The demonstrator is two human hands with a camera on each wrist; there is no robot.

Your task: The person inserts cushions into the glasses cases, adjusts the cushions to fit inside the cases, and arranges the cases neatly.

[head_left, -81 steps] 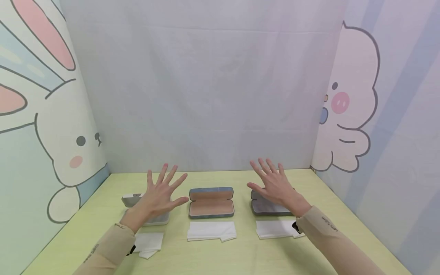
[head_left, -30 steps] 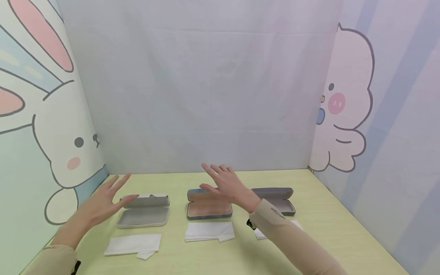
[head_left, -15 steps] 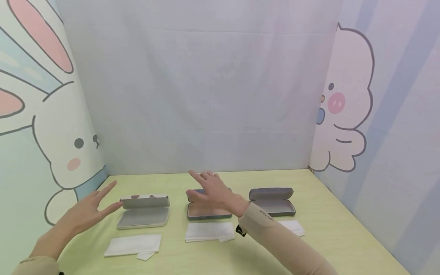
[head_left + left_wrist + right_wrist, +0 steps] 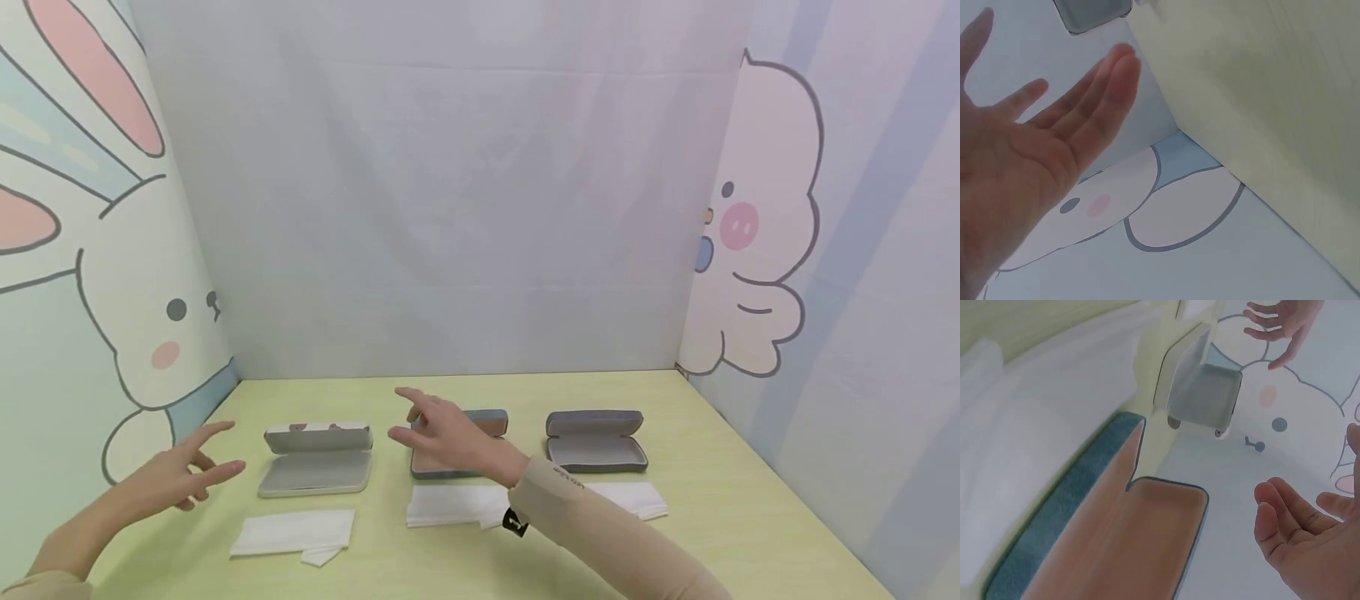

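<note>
Three glasses cases stand with lids raised in a row on the table: a white one with grey lining (image 4: 315,472) at left, a blue one with tan lining (image 4: 491,425) in the middle, a dark grey one (image 4: 597,451) at right. My right hand (image 4: 450,435) hovers over the middle case, hiding part of it, index finger stretched and the others loosely bent. Left of the white case, my left hand (image 4: 167,480) hangs in the air with loosely bent fingers. Neither hand holds anything, and the wrist views show both palms bare.
In front of the cases lie folded white cloths: a left cloth (image 4: 292,532), a middle cloth (image 4: 450,504) and a right cloth (image 4: 637,497), partly behind my right sleeve (image 4: 592,525). A grey curtain (image 4: 465,208) closes off the back of the pale table (image 4: 420,567); printed walls flank it.
Both hands began spread above the outer cases. My right hand has moved left to the middle case, and my left hand has drawn left and lower. Cases and cloths stay put.
</note>
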